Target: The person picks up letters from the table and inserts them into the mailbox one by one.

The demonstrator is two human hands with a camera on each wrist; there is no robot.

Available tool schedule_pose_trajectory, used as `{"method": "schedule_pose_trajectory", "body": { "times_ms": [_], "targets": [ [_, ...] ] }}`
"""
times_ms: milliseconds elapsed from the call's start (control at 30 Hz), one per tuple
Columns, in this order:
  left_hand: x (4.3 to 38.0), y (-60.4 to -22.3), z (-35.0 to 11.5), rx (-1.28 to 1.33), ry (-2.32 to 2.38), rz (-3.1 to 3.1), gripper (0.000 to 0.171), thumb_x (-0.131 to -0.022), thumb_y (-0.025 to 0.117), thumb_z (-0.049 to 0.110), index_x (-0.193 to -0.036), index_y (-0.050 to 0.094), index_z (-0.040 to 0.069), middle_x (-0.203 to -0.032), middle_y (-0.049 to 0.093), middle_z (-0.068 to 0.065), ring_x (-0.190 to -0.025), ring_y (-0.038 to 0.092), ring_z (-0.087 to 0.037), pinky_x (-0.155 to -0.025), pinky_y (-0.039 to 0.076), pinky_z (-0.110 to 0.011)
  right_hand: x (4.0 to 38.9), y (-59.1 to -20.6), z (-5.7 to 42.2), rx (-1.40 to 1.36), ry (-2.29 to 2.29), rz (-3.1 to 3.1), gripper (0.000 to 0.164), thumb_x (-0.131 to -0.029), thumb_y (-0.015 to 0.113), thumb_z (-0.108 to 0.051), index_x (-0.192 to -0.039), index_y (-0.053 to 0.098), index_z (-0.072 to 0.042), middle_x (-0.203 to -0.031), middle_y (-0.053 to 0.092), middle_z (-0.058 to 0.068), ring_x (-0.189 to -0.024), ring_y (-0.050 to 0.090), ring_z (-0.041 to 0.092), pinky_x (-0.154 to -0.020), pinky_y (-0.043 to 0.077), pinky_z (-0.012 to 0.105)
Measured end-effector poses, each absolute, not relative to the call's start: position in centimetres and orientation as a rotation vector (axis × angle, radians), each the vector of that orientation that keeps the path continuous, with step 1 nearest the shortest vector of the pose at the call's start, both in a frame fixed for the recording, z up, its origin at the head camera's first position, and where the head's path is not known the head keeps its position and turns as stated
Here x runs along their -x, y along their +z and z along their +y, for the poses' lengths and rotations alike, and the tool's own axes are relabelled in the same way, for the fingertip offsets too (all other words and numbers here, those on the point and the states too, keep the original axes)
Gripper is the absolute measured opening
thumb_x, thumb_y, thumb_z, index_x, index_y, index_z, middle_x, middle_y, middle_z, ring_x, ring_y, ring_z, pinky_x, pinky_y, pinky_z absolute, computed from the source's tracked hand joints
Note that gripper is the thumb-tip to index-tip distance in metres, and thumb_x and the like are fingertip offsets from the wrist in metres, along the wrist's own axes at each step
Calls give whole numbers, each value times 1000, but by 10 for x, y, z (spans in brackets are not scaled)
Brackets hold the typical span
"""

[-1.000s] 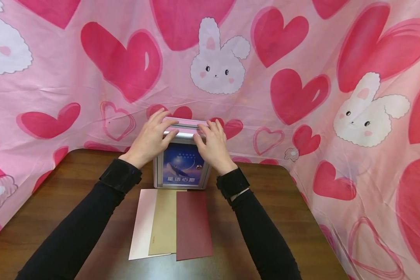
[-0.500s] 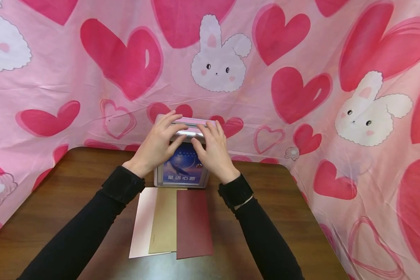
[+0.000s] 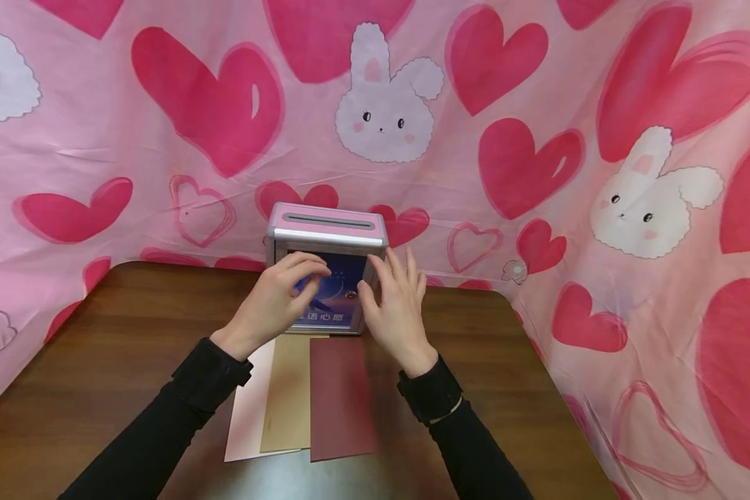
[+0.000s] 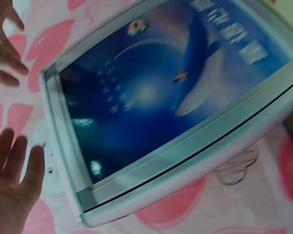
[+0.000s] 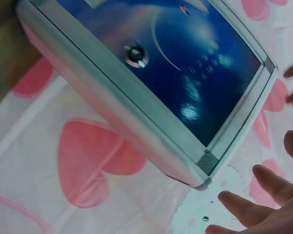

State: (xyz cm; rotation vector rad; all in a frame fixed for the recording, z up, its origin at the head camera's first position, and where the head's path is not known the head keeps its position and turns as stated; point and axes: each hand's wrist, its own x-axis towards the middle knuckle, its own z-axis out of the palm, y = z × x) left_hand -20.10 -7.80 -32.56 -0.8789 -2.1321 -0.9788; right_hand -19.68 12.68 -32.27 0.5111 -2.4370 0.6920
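A box with a pink top, a slot in that top and silver metal edges stands upright at the back of the table. Its front carries a blue picture of a whale and a small round lock. In front of it, my left hand hangs with fingers loosely bent and nothing held. My right hand is by the box's front right side, fingers spread and holding nothing. Both wrist views show a gap between fingers and box.
On the wooden table, before the box, lie a pale pink card, a tan card and a dark red card, partly overlapping. A pink cloth with hearts and rabbits hangs behind and at the sides.
Both hands have come off the top of the box and moved down and toward me, so its slot shows fully. The box and cards stay in place.
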Motion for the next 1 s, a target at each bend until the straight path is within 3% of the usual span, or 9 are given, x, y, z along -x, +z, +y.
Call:
{"method": "schedule_pose_trajectory", "body": {
  "times_ms": [300, 600, 833, 1000],
  "targets": [
    [201, -382, -80, 760, -1034, -2519, 14, -89, 63, 6, -100, 72, 5, -95, 72, -10, -82, 63, -20, -74, 60, -44, 162, -370, 155, -371, 562, -2580, 44, -91, 59, -27, -131, 56, -9, -139, 49, 21, -139, 17, 40, -102, 7, 77],
    [216, -426, -77, 605, -978, -2874, 21, -89, 61, 8, -105, 69, -4, -88, 71, -15, -71, 60, -22, -69, 58, -43, 132, -412, 171, -347, 534, -2839, 48, -90, 60, -34, -131, 56, -9, -136, 52, 22, -133, 29, 45, -101, 15, 76],
    [224, -440, -68, 519, -881, -3023, 29, -88, 63, 17, -106, 68, -6, -100, 71, -23, -86, 65, -34, -80, 54, -51, 115, -441, 169, -414, 490, -2991, 49, -90, 61, -35, -129, 58, -5, -134, 54, 23, -128, 36, 47, -98, 27, 75],
    [226, -450, -63, 468, -853, -3073, 22, -85, 66, 16, -94, 64, -4, -82, 68, -16, -72, 60, -28, -67, 53, -45, 100, -460, 155, -448, 490, -3053, 52, -88, 62, -38, -127, 59, -4, -132, 55, 22, -127, 39, 46, -97, 32, 71]
  ]
}}
